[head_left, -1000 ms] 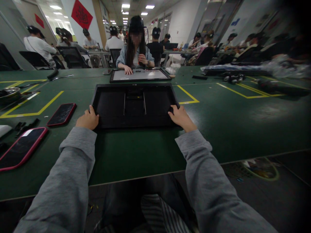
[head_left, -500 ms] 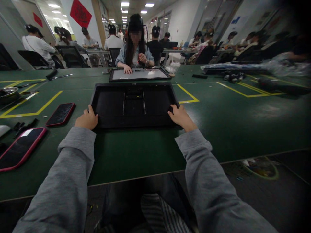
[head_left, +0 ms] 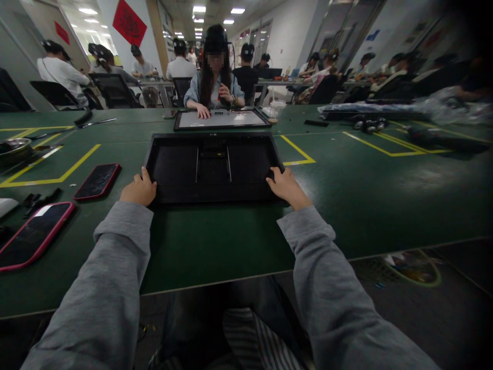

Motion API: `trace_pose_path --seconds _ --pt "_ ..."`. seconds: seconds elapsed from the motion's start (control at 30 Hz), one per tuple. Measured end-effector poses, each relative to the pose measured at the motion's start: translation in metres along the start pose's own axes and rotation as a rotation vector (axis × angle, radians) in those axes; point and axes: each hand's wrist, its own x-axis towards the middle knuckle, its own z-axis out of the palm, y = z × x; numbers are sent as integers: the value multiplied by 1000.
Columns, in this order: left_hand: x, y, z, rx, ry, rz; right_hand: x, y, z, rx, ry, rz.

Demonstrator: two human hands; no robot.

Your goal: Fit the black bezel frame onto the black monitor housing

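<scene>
A black monitor back cover (head_left: 173, 164) lies on the green table in front of me, its hollow inner side facing up. A recess with two thin bright strips runs down its middle. My left hand (head_left: 139, 189) grips its left edge near the front corner, the index finger stretched along the rim. At the opposite edge my right hand (head_left: 285, 185) is closed around the side, with its fingers reaching over the rim to the inside. The undersides of both grips are hidden.
Two phones, a smaller one (head_left: 97, 181) and a pink-edged one (head_left: 36, 236), lie at left near a metal bowl (head_left: 17, 149). Across the green table (head_left: 370, 205), a co-worker (head_left: 213, 82) handles a flat panel (head_left: 231, 118) beside a plastic cup (head_left: 276, 109). A basket (head_left: 416, 270) stands below right.
Both hands keep the same hold on the cover, which stays in place. The view has shifted very slightly. The co-worker's raised hand has moved a little.
</scene>
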Motion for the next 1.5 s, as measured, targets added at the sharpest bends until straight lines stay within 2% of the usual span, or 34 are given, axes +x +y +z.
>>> trace_pose_path --seconds 1.27,1.5 --pt "1 -1 2 24 -2 3 -2 -2 -3 -15 -16 1" --pt "1 -2 2 30 -4 -2 0 1 1 -16 16 -16"
